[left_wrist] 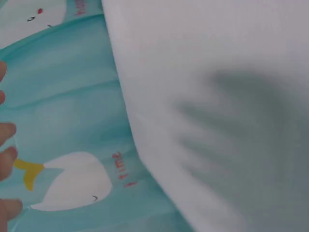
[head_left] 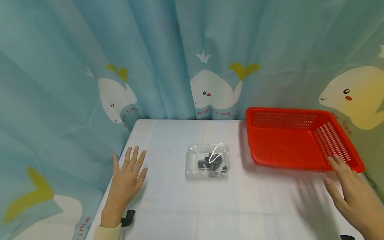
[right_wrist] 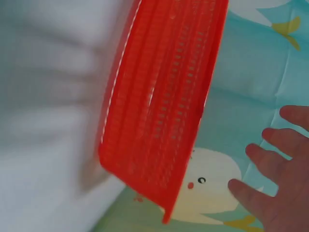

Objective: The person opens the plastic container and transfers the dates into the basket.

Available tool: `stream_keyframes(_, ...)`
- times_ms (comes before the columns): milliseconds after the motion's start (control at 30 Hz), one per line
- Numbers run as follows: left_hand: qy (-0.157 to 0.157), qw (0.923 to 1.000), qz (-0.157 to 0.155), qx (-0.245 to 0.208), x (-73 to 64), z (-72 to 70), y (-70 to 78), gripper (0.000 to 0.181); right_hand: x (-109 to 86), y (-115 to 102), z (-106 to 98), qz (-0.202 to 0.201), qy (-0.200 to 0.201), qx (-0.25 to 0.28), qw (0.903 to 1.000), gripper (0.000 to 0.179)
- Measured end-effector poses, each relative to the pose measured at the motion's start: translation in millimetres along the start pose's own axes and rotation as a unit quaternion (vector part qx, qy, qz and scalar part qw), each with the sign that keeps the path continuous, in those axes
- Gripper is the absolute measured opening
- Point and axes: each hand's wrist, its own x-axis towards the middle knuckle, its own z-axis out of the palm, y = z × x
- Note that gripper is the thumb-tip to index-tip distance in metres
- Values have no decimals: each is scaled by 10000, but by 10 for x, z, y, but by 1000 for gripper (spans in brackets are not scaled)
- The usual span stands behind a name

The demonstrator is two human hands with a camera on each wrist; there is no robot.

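Fingers spread, my left hand (head_left: 126, 181) is held over the left edge of the white table, holding nothing. In the left wrist view its fingertips (left_wrist: 7, 163) show at the left border and its shadow falls on the cloth. My right hand (head_left: 354, 193), also empty with straight fingers, is at the near right corner of a red plastic basket (head_left: 282, 146); its fingertips overlap the rim in the head view. The right wrist view has the hand (right_wrist: 282, 169) apart from the basket's side. Between the hands sits a clear plastic box (head_left: 192, 163) with several small dark pieces (head_left: 211, 161) in it.
A white cloth covers the table (head_left: 168, 196), whose left edge runs beside my left hand. Blue-green curtains (head_left: 162, 56) printed with white whales hang behind and at the sides. The basket stands at the back right of the table.
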Motion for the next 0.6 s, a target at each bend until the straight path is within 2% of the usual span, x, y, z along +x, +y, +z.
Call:
stream_keyframes(167,426,9962,-339,-677,-93,98,154,43,-11,-235,165,-148,805,391,9959,57)
stream_keyframes(333,523,9850,-940,-1346,-154,196,366,47,-42,-430,321,-300,1589,745,9840,44)
stream_keyframes(433,567,9726,-1303,-1843,-161,257,529,45,-55,-522,416,-455,1987,1037,9735,40)
stream_keyframes(600,689,9416,-1803,-2759,-167,392,773,45,-11,-701,584,-845,2419,1431,9560,41)
